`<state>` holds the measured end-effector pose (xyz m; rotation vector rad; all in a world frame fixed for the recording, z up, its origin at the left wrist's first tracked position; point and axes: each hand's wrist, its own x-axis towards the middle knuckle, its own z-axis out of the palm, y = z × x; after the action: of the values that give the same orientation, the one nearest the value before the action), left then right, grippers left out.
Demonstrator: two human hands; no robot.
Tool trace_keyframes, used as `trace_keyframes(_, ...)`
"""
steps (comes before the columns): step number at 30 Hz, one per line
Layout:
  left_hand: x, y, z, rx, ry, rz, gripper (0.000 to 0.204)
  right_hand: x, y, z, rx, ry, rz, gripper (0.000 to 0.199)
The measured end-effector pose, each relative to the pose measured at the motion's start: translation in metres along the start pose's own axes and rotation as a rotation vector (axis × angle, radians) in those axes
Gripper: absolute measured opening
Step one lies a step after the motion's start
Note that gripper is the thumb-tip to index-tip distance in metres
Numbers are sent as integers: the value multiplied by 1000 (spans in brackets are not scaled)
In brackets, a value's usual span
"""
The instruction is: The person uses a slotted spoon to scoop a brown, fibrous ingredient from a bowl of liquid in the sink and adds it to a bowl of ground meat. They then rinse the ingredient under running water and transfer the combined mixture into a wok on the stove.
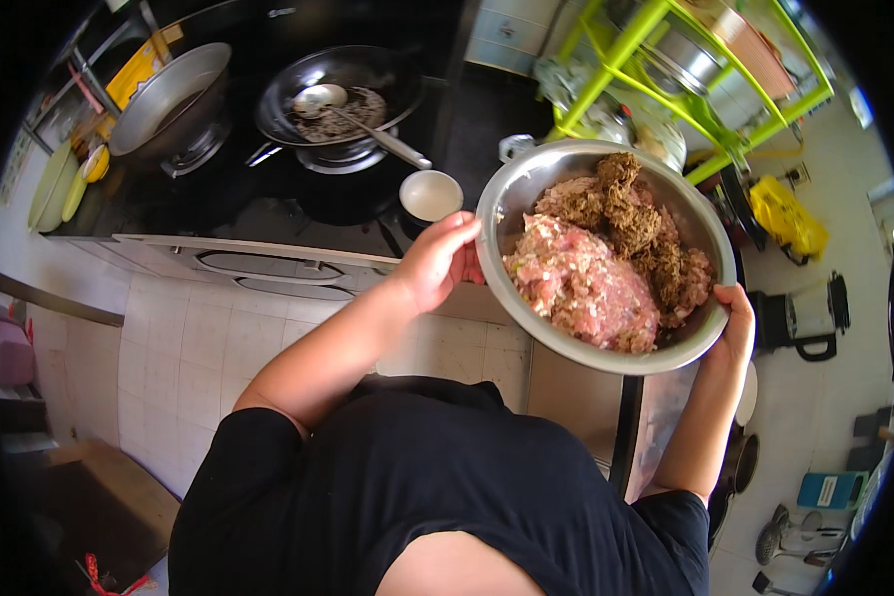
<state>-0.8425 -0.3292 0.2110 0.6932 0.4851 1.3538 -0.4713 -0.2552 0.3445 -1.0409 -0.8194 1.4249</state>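
I hold a round steel bowl (512,194) in both hands, tilted toward me, above the edge of the counter. Pink minced meat (578,283) fills its near side and a brown shredded clump (646,223) lies on its far side. My left hand (437,260) grips the bowl's left rim with the thumb over the edge. On the opposite rim, at the lower right, my right hand (733,323) clasps the bowl.
A black stove (268,199) carries a dark wok (343,94) with a ladle (368,129) and a grey wok (174,99). A small white bowl (430,195) sits by the stove edge. A green rack (666,70) with pots stands behind. White tile covers the counter front.
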Motion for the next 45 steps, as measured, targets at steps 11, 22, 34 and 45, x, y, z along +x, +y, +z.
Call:
trace_keyframes(11,10,77,-38,-521,326,-262,32,-17,-25,108,-25,179,60,32)
trace_keyframes(22,-67,179,-120,290,483,-609,23,71,-2,198,-139,213,65,6)
trace_keyframes(34,-4,246,-155,1675,145,-259,63,118,38,298,-316,150,77,7)
trace_keyframes(45,144,174,-57,1673,-451,481,88,109,57,355,-491,307,-131,15)
